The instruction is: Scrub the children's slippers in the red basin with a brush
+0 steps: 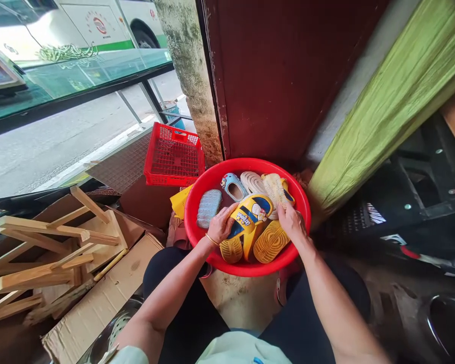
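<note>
A red plastic basin [248, 270] full of children's shoes stands between my knees. My left hand [222, 222] grips the strap side of a yellow slide sandal [246, 216] with a blue footbed and a cartoon figure. My right hand [291, 222] is closed on a cream scrubbing brush [275, 188] with rows of dotted bristles, held at the sandal's right edge. Yellow soles [272, 242] face up below. Behind lie a light blue clog [233, 187] and a whitish ridged sole [253, 183]. At the left rests a grey-blue textured piece [209, 208] whose kind I cannot make out.
A red mesh crate [176, 154] stands beyond the basin at the left. Wooden stools [56, 242] lie heaped on cardboard [125, 275] to my left. A dark red door [284, 76] rises behind, with a green curtain [387, 106] at the right. Outside is a bus [98, 25].
</note>
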### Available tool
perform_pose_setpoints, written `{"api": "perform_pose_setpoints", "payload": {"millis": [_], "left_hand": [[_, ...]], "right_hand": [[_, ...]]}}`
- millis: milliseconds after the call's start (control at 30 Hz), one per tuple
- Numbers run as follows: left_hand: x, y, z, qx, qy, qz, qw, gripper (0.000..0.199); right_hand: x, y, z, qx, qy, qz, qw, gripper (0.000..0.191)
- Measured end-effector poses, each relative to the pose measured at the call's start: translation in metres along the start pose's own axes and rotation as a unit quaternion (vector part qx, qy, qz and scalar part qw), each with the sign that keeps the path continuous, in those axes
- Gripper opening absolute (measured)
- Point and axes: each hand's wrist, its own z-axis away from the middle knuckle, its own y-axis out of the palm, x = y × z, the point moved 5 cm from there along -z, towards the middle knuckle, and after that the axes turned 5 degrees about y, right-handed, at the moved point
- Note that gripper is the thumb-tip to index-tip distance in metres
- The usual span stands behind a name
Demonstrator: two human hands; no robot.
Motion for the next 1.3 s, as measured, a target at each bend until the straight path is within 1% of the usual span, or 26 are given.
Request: {"api": "perform_pose_setpoints", "payload": {"millis": [33,100,167,233,300,400,467,567,667,733,800,833,867,900,933,967,1000,1033,1067,1100,1133,1167,1300], "left_hand": [[0.001,0.0,0.001,-0.008,-0.005,-0.003,1.0,0.05],[0.004,-0.001,0.003,-0.026,-0.015,-0.011,0.999,0.053],[0.007,-0.004,0.003,-0.043,-0.02,-0.031,0.998,0.054],[0.011,-0.008,0.003,-0.06,-0.025,-0.054,0.996,0.053],[0.017,-0.015,0.0,-0.1,-0.034,-0.075,0.992,0.051],[0.027,-0.031,-0.009,-0.173,-0.042,-0.117,0.977,0.047],[0.037,-0.042,-0.019,-0.204,-0.043,-0.142,0.968,0.049],[0.059,-0.054,-0.035,-0.218,-0.065,-0.132,0.965,0.059],[0.077,-0.061,-0.048,-0.219,-0.089,-0.097,0.967,0.069],[0.078,-0.065,-0.051,-0.238,-0.092,-0.121,0.959,0.068],[0.067,-0.062,-0.049,-0.244,-0.062,-0.198,0.947,0.06],[0.058,-0.054,-0.046,-0.224,-0.032,-0.241,0.944,0.055],[0.049,-0.043,-0.043,-0.183,0.004,-0.282,0.942,0.05],[0.042,-0.028,-0.039,-0.12,0.039,-0.31,0.942,0.047],[0.038,-0.011,-0.034,-0.037,0.062,-0.329,0.941,0.047],[0.037,0.005,-0.027,0.035,0.063,-0.355,0.932,0.05],[0.038,0.018,-0.021,0.096,0.059,-0.388,0.915,0.055],[0.04,0.029,-0.015,0.145,0.052,-0.419,0.895,0.062],[0.042,0.037,-0.011,0.177,0.041,-0.448,0.876,0.07],[0.045,0.041,-0.009,0.195,0.031,-0.471,0.86,0.076],[0.047,0.044,-0.009,0.204,0.023,-0.485,0.85,0.081],[0.048,0.044,-0.01,0.204,0.015,-0.491,0.847,0.084],[0.052,0.038,-0.021,0.177,-0.033,-0.49,0.853,0.088]], "right_hand": [[0.0,-0.001,0.0,-0.007,-0.004,-0.016,1.0,0.048],[0.003,0.0,0.001,-0.012,-0.034,-0.059,0.998,0.052],[0.004,0.005,0.003,0.004,-0.054,-0.083,0.995,0.053],[-0.001,0.012,0.004,0.041,-0.042,-0.062,0.996,0.051],[-0.006,0.017,0.005,0.071,-0.023,-0.017,0.997,0.048],[-0.006,0.017,0.008,0.071,-0.024,0.011,0.997,0.046],[0.0,0.014,0.011,0.065,-0.032,0.006,0.997,0.051],[0.011,0.013,0.016,0.084,-0.029,0.032,0.996,0.066],[0.017,0.015,0.017,0.105,-0.024,0.058,0.992,0.071],[0.018,0.015,0.016,0.103,-0.025,0.058,0.993,0.071],[0.019,0.014,0.015,0.096,-0.024,0.054,0.994,0.071],[0.018,0.014,0.014,0.093,-0.021,0.053,0.994,0.071],[0.018,0.014,0.014,0.091,-0.019,0.055,0.994,0.071],[0.017,0.014,0.014,0.091,-0.017,0.059,0.994,0.071],[0.017,0.015,0.015,0.093,-0.018,0.065,0.993,0.072],[0.017,0.017,0.016,0.095,-0.022,0.072,0.993,0.072],[0.018,0.02,0.018,0.101,-0.031,0.076,0.991,0.071],[0.019,0.023,0.019,0.11,-0.043,0.079,0.99,0.07],[0.019,0.026,0.021,0.121,-0.057,0.08,0.988,0.069],[0.02,0.029,0.023,0.133,-0.069,0.08,0.985,0.068],[0.02,0.032,0.024,0.143,-0.077,0.08,0.983,0.067],[0.019,0.034,0.025,0.152,-0.077,0.081,0.982,0.066],[0.011,0.036,0.022,0.153,-0.055,0.091,0.982,0.062]]}}
